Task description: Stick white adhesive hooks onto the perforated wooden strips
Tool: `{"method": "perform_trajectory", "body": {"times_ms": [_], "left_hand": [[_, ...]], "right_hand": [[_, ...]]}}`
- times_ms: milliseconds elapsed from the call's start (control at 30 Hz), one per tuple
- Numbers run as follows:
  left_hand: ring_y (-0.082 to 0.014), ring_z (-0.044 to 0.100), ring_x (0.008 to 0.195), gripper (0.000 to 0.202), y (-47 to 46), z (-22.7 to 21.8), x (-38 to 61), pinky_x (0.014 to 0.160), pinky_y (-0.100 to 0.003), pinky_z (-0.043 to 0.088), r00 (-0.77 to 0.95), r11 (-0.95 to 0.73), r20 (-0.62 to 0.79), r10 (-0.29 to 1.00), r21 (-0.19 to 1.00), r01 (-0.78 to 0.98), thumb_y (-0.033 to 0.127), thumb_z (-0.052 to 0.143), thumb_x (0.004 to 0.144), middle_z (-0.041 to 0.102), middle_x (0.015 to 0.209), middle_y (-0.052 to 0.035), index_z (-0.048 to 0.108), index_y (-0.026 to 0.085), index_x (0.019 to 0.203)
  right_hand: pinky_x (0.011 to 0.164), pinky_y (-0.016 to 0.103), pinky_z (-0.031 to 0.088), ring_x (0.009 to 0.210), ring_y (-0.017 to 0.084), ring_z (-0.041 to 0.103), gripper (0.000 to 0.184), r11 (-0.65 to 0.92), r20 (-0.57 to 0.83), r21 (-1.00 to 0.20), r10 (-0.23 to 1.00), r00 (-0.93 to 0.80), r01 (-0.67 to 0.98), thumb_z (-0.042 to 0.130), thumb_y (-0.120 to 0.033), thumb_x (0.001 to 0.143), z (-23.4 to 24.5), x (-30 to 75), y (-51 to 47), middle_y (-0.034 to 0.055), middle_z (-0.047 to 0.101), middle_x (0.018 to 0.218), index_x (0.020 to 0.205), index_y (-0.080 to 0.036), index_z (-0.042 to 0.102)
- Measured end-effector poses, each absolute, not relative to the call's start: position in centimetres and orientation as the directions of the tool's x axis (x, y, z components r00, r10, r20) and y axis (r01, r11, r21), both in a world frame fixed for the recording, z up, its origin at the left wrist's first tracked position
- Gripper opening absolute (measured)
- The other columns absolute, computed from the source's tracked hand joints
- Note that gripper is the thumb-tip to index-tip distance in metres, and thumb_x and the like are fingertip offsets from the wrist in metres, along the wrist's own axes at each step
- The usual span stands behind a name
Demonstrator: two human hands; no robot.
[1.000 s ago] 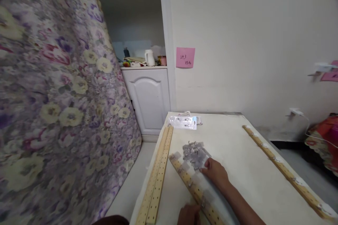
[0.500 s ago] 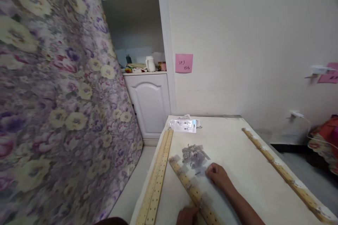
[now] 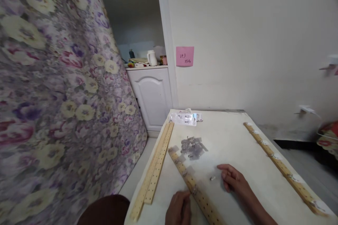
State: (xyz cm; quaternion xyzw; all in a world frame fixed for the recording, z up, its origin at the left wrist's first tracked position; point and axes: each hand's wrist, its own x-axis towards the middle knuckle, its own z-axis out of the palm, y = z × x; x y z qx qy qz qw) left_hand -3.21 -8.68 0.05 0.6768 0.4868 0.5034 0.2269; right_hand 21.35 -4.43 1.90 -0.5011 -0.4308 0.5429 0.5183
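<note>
My left hand [image 3: 179,208] rests with curled fingers on the near end of a perforated wooden strip [image 3: 195,191] that lies slantwise on the white table [image 3: 232,137]. My right hand [image 3: 233,180] lies flat on the table to the right of that strip, fingers stretched out, its fingertips beside a small metal hook piece [image 3: 212,178]. A heap of small clear-backed hooks [image 3: 192,146] sits farther back, past the strip's far end. Several such hooks are stuck along the strip.
Two more perforated wooden strips [image 3: 155,170] lie along the table's left edge, another with white pads [image 3: 280,163] along the right edge. A clear packet [image 3: 185,118] lies at the far edge. A flowered mattress [image 3: 58,88] leans at the left; a white cabinet [image 3: 151,95] stands behind.
My right hand drew back from the hook heap toward me and now lies flat by one loose hook. My left hand came further into view on the strip. The view shifted.
</note>
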Motion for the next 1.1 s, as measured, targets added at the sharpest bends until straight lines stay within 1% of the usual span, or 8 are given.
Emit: {"method": "perform_trajectory", "body": {"times_ms": [167,367,500,600,700,867,967,1100], "left_hand": [[-0.0138,0.057,0.067,0.024,-10.7,1.2,-2.6,0.062,-0.022,0.045,0.023,-0.345,0.365,0.931,0.856,0.385,0.039,0.05,0.09,0.06,0.074,-0.0001,0.064,0.021,0.092],[-0.0133,0.054,0.067,0.017,-12.4,0.8,-1.1,0.063,-0.022,0.045,0.098,-0.348,0.339,0.936,0.841,0.414,0.034,0.053,0.086,0.058,0.074,0.0007,0.061,0.021,0.094],[-0.0151,0.056,0.072,0.017,-12.5,1.4,-0.9,0.067,-0.024,0.047,0.146,-0.347,0.318,0.937,0.792,0.502,0.022,0.06,0.08,0.059,0.08,-0.0008,0.06,0.021,0.096],[-0.0163,0.058,0.077,0.015,-12.4,2.1,-0.9,0.069,-0.026,0.049,0.223,-0.37,0.295,0.929,0.743,0.557,0.018,0.06,0.08,0.061,0.083,-0.0024,0.06,0.02,0.095],[-0.0171,0.059,0.079,0.01,-12.2,2.5,-0.6,0.07,-0.027,0.05,0.245,-0.387,0.299,0.922,0.71,0.588,0.017,0.058,0.081,0.062,0.082,-0.0026,0.061,0.02,0.09],[-0.0181,0.061,0.079,0.01,-12.2,2.5,-0.3,0.071,-0.028,0.05,0.248,-0.381,0.29,0.924,0.687,0.619,0.016,0.057,0.082,0.063,0.082,-0.0029,0.061,0.02,0.089],[-0.0187,0.061,0.081,0.01,-12.3,2.4,-0.3,0.073,-0.029,0.051,0.256,-0.378,0.278,0.926,0.688,0.62,0.015,0.057,0.082,0.064,0.084,-0.0036,0.061,0.02,0.09],[-0.0181,0.062,0.08,0.018,-12.3,2.2,-0.5,0.072,-0.029,0.052,0.205,-0.316,0.242,0.949,0.71,0.63,0.018,0.06,0.081,0.066,0.086,-0.0035,0.061,0.021,0.098]], "right_hand": [[0.04,0.021,0.033,0.04,0.008,0.047,0.04,-0.131,-0.12,-0.973,0.99,-0.069,-0.188,0.067,-0.048,0.07,1.6,20.4,-7.3,-0.0084,0.048,0.059,0.096,-0.019,0.057],[0.041,0.022,0.036,0.042,0.009,0.049,0.032,-0.163,-0.148,-0.981,0.979,-0.143,-0.104,0.062,-0.041,0.072,2.3,18.5,-9.1,-0.008,0.048,0.061,0.094,-0.019,0.057],[0.045,0.023,0.037,0.045,0.011,0.05,0.027,-0.182,-0.175,-0.983,0.976,-0.132,-0.036,0.058,-0.038,0.073,2.3,18.2,-9.7,-0.0079,0.048,0.059,0.094,-0.02,0.057],[0.046,0.024,0.038,0.046,0.011,0.05,0.026,-0.185,-0.182,-0.983,0.973,-0.143,-0.005,0.056,-0.035,0.073,2.1,18.3,-10.1,-0.0079,0.047,0.059,0.094,-0.02,0.057],[0.048,0.025,0.04,0.048,0.012,0.052,0.024,-0.173,-0.18,-0.983,0.974,-0.139,0.063,0.054,-0.033,0.074,1.9,18.4,-10.2,-0.0066,0.049,0.061,0.095,-0.02,0.057],[0.055,0.027,0.044,0.058,0.016,0.056,0.02,-0.127,-0.149,-0.961,0.986,-0.071,0.244,0.052,-0.027,0.074,1.6,18.2,-10.3,-0.0035,0.055,0.064,0.092,-0.021,0.058],[0.059,0.028,0.045,0.061,0.017,0.057,0.022,-0.125,-0.148,-0.957,0.986,-0.07,0.261,0.053,-0.024,0.073,1.6,18.2,-10.2,-0.003,0.056,0.065,0.093,-0.02,0.058],[0.058,0.027,0.045,0.062,0.017,0.057,0.023,-0.109,-0.131,-0.96,0.989,-0.067,0.259,0.052,-0.022,0.071,1.6,18.2,-10.2,-0.0025,0.057,0.066,0.093,-0.021,0.059]]}}
